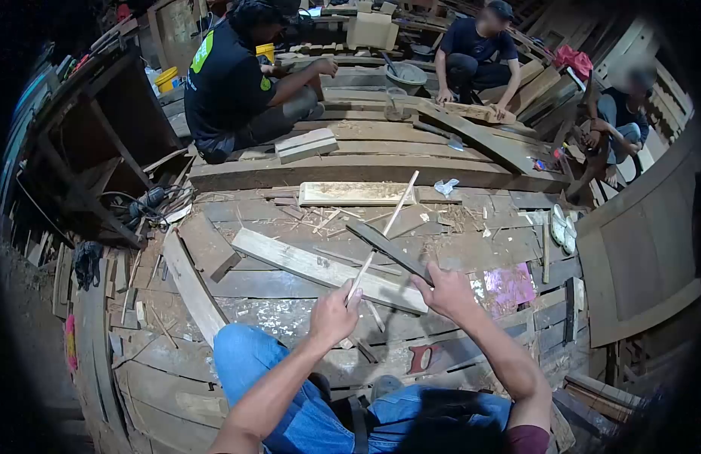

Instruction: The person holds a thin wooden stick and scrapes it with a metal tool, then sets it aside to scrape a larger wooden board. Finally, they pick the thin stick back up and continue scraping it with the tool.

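Observation:
My left hand (335, 316) is closed around the lower end of a thin pale wooden stick (399, 208), which slants up and away to the right. In my right hand (447, 290) is a machete (388, 253), its long dark blade pointing forward and left. The blade crosses the stick a short way above my left fingers. The machete's handle is hidden in my grip. Beneath both hands a pale plank (320, 266) lies diagonally on the floor, with wood shavings around it.
A red-handled saw (421, 359) lies before my knees. Beyond stand a thick beam (350, 172) and a short board (356, 194). Two people (240, 83) (479, 57) sit on the raised planks, and a third person (623, 125) is at right. White sandals (564, 229) lie right.

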A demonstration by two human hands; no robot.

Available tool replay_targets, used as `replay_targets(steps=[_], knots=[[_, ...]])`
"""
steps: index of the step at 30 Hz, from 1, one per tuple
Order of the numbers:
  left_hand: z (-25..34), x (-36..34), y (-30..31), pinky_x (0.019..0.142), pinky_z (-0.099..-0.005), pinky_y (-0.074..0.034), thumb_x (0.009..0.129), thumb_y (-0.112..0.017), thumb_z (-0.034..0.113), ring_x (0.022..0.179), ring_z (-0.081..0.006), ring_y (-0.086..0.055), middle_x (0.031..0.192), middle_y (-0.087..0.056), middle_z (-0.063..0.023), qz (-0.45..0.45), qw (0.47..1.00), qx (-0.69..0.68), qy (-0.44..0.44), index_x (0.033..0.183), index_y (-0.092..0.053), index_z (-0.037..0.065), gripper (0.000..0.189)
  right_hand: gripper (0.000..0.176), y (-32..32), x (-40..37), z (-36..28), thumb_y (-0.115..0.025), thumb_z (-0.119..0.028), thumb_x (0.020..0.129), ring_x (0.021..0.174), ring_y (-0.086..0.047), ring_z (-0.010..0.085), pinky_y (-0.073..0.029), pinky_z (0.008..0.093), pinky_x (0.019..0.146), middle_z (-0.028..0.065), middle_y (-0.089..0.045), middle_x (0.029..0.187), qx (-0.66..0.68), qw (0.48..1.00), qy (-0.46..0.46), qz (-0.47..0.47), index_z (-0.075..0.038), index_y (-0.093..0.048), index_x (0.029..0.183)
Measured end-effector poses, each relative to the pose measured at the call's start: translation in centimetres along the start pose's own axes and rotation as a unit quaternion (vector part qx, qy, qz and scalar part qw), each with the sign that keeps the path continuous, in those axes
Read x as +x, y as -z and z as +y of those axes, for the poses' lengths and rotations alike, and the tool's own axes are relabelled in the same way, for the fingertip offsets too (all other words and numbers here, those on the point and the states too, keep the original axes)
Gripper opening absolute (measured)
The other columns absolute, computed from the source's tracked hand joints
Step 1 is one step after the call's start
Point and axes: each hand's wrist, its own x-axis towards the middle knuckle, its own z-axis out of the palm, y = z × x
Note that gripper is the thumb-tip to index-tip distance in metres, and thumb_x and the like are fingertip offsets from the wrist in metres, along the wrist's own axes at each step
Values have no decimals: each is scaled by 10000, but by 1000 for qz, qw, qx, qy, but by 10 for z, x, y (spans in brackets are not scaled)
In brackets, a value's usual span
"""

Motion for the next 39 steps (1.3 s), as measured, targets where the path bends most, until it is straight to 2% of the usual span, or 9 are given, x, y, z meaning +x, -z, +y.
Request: replay_targets(steps=[4, 8, 12, 15, 20, 23, 31, 35, 39], knots=[[-19, 1, -14, 669, -479, -495, 933, -542, 331, 791, -433, -628, 777, -640, -231, 17, 999, 35, -13, 1147, -625, 105, 323, 460, 10, 17, 8, -490, -535, 914, 677, -632, 463, -505, 543, 618, 248, -616, 653, 37, 995, -83, 33, -85, -541, 992], [-5, 3, -1, 679, -481, -492, 928, -550, 335, 789, -441, -623, 773, -630, -245, 1, 1000, 2, 6, 1171, -628, 108, 341, 447, -6, -1, -3, -504, -491, 922, 633, -622, 458, -492, 545, 558, 247, -606, 627, 6, 1000, 22, 17, -47, -558, 940], [-16, 3, -11, 651, -475, -493, 928, -546, 337, 759, -430, -628, 764, -627, -246, -1, 999, 40, -33, 1167, -631, 114, 338, 444, -10, 18, 24, -495, -500, 920, 669, -619, 475, -506, 555, 621, 255, -618, 657, 60, 994, -86, 42, -65, -539, 995], [-7, 2, 0, 726, -544, -482, 920, -549, 317, 854, -485, -594, 941, -603, -312, -45, 999, 1, 1, 1097, -628, 67, 317, 444, -23, -4, 5, -496, -488, 925, 665, -621, 471, -512, 547, 611, 255, -617, 651, 43, 999, 24, 17, -54, -564, 986], [-2, -5, 6, 703, -540, -490, 922, -545, 283, 812, -469, -603, 886, -603, -271, -62, 995, 74, -10, 1097, -616, 80, 278, 463, -3, 18, 23, -490, -500, 924, 672, -631, 460, -518, 542, 617, 242, -624, 657, 25, 994, -98, 32, -46, -567, 971], [-2, -5, 6, 663, -530, -500, 911, -566, 268, 779, -457, -612, 917, -611, -268, -19, 998, 49, -15, 1099, -621, 84, 269, 472, 0, -12, -5, -485, -498, 929, 666, -635, 452, -523, 530, 611, 241, -626, 661, 31, 999, -11, -3, -36, -578, 961], [-9, -4, 5, 613, -512, -491, 894, -610, 344, 676, -422, -626, 738, -636, -233, 21, 997, 54, -44, 1106, -673, 114, 320, 468, -3, -15, 8, -493, -484, 930, 687, -634, 460, -524, 538, 610, 254, -626, 686, 22, 999, -49, 9, -27, -582, 977], [0, -5, 13, 658, -524, -503, 905, -578, 259, 780, -437, -626, 920, -618, -255, -107, 985, 133, -16, 1170, -606, 101, 310, 470, -14, 7, 49, -511, -508, 910, 733, -623, 497, -512, 571, 666, 271, -616, 686, 67, 983, -169, 26, -53, -569, 1011], [2, -4, 17, 660, -527, -511, 901, -590, 285, 802, -436, -632, 977, -610, -287, -75, 994, 76, -28, 1189, -596, 89, 349, 455, -10, -13, 16, -513, -465, 925, 656, -633, 457, -524, 530, 573, 253, -620, 652, 14, 996, -79, 46, -17, -590, 952]])
